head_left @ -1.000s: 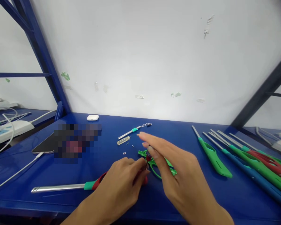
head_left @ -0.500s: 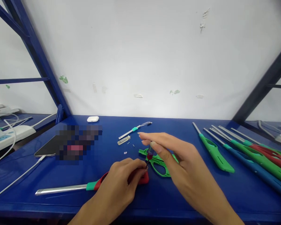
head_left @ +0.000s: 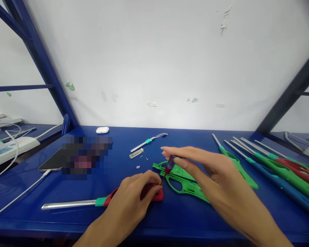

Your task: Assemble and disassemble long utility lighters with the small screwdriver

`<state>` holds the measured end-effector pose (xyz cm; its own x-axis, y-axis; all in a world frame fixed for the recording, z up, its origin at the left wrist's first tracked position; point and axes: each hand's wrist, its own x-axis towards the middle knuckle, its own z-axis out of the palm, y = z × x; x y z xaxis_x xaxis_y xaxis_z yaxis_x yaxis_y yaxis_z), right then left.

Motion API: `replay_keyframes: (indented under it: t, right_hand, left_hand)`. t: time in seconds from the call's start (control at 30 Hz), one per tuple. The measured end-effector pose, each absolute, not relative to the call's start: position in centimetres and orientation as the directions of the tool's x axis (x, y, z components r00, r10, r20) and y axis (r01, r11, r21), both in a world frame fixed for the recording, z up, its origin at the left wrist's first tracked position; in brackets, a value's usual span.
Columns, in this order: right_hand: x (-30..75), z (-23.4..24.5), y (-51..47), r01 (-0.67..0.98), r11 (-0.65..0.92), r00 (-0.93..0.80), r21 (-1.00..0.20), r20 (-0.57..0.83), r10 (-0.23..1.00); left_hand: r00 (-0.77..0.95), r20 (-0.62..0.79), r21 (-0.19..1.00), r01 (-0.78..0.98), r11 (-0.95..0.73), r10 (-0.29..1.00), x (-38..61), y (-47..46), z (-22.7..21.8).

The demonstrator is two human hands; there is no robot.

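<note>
My left hand (head_left: 136,195) is closed over the handle of a red long-nosed lighter (head_left: 158,196), which lies on the blue table with its metal tube (head_left: 69,204) pointing left. In my right hand (head_left: 208,175) is a small screwdriver (head_left: 170,166), its clear and red handle pinched between thumb and fingers. The screwdriver leans to the right, its shaft running down to the lighter's handle beside my left fingertips. My fingers hide the exact spot where the tip rests. Just behind lie opened green lighter shell halves (head_left: 189,187), partly under my right hand.
Farther back are a metal rod with a wire (head_left: 141,145), a clear fuel tank (head_left: 136,153) and several tiny parts (head_left: 138,167). Several lighters (head_left: 273,168) lie at right. A phone (head_left: 56,159) with a cable and a white earbud case (head_left: 102,130) are at left.
My right hand has moved right, and the screwdriver has gone from nearly upright to tilted right. More of the green shell shows. My left hand stays on the red lighter.
</note>
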<state>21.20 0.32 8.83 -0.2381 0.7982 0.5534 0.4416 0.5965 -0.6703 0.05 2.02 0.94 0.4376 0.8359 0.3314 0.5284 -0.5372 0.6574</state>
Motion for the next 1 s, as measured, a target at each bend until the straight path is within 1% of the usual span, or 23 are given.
replay_keyframes:
  t: [0.07,0.17,0.27,0.33,0.4,0.53,0.6,0.67,0.73,0.83,0.9,1.0]
  right_hand:
    - [21.1,8.7,0.6,0.438,0.580,-0.201,-0.687,0.554,0.808]
    - [20.1,8.3,1.1,0.446,0.597,-0.116,-0.667,0.618,0.778]
    - [19.4,8.0,1.2,0.475,0.609,-0.092,-0.635,0.652,0.752]
    - [19.4,8.2,1.0,0.470,0.604,-0.083,-0.643,0.649,0.756]
    - [19.8,8.5,0.7,0.424,0.613,-0.112,-0.667,0.633,0.766]
    - [20.5,9.0,0.4,0.321,0.623,-0.249,-0.713,0.571,0.782]
    - [20.5,8.9,0.5,0.292,0.584,-0.254,-0.758,0.527,0.811]
    - [20.3,8.7,0.6,0.274,0.552,-0.208,-0.788,0.512,0.834]
    - [19.9,8.4,0.8,0.304,0.574,-0.163,-0.760,0.552,0.818]
    - [19.7,8.4,0.9,0.377,0.622,-0.160,-0.686,0.613,0.774]
    - [19.9,8.6,0.8,0.361,0.633,-0.184,-0.685,0.613,0.769]
    - [20.2,8.8,0.7,0.273,0.625,-0.223,-0.731,0.584,0.780]
  left_hand:
    - [0.438,0.334,0.638,0.546,-0.543,0.834,0.0,1.9,1.0]
    - [0.430,0.348,0.627,0.554,-0.547,0.833,0.0,1.6,1.3]
    - [0.436,0.366,0.626,0.538,-0.564,0.822,0.0,1.6,1.4]
    - [0.442,0.372,0.628,0.528,-0.572,0.816,0.0,1.7,1.3]
    - [0.439,0.373,0.633,0.524,-0.571,0.817,-0.1,2.0,1.1]
    - [0.442,0.335,0.651,0.530,-0.544,0.832,-0.3,2.0,1.0]
    - [0.446,0.321,0.650,0.538,-0.537,0.835,-0.3,1.7,1.1]
    - [0.445,0.315,0.643,0.550,-0.533,0.839,-0.2,1.4,1.3]
    - [0.449,0.298,0.640,0.561,-0.525,0.842,-0.1,1.3,1.3]
    - [0.456,0.310,0.633,0.557,-0.538,0.835,-0.1,1.4,1.1]
    - [0.458,0.338,0.625,0.543,-0.560,0.822,-0.2,1.6,0.9]
    - [0.473,0.360,0.620,0.523,-0.585,0.804,-0.3,1.8,0.6]
